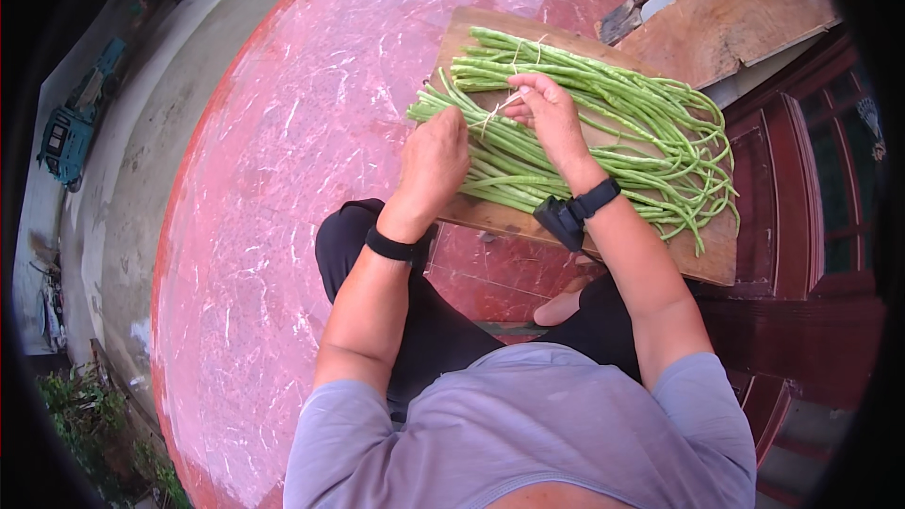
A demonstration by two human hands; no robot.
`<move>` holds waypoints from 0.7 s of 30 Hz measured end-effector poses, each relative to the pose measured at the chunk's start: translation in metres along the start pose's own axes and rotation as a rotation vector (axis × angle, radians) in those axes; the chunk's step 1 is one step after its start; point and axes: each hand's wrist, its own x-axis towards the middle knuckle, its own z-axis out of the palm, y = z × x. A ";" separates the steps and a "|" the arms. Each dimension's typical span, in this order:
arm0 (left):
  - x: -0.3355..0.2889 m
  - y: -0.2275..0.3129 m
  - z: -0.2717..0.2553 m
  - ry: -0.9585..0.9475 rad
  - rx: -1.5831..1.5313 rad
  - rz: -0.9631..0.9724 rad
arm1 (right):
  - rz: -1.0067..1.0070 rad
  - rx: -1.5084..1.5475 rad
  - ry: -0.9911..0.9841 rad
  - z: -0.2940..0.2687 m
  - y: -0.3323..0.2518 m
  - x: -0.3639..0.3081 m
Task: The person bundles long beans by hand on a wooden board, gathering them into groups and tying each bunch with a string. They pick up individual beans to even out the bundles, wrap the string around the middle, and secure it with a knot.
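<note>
Two long bundles of green yardstick beans lie on a wooden board in front of me. The far bundle [584, 75] has a thin pale string [516, 57] tied round it near its left end. Round the near bundle [509, 160] runs another pale string [492, 114]. My right hand [549, 118] is above the near bundle, thumb and fingers pinching that string's end. My left hand [436, 158] is closed beside the bundle's left end, knuckles up; its fingertips are turned away, so what it holds is hidden.
The wooden board [462, 28] ends beside a dark red door [792, 198] on the right. A shovel [627, 19] and a plywood sheet [726, 9] stand beyond it. Red-pink flooring [283, 179] spreads leftward. A blue vehicle [71, 137] stands far left.
</note>
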 end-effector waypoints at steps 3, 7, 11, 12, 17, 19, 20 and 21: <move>-0.004 0.001 -0.011 -0.080 0.046 -0.048 | 0.097 0.013 0.037 -0.005 0.006 0.017; -0.005 -0.003 -0.025 -0.169 0.037 -0.089 | 0.067 -0.114 0.047 -0.005 0.015 0.032; -0.005 -0.016 -0.032 -0.235 -0.114 -0.004 | 0.105 -0.178 0.055 -0.004 0.021 0.039; -0.004 -0.018 -0.034 -0.287 -0.197 -0.004 | 0.051 -0.235 0.073 -0.001 0.024 0.040; 0.004 -0.012 -0.036 -0.165 -0.122 -0.019 | -0.062 -0.419 0.043 -0.011 0.026 0.041; 0.008 -0.009 -0.033 0.033 -0.062 0.137 | -0.180 -0.632 0.036 -0.026 0.021 0.032; 0.008 -0.012 -0.036 -0.013 0.012 0.159 | -0.182 -0.680 0.024 -0.021 0.008 0.016; 0.010 -0.011 -0.035 -0.060 0.074 0.189 | -0.182 -0.736 0.025 -0.023 -0.006 -0.002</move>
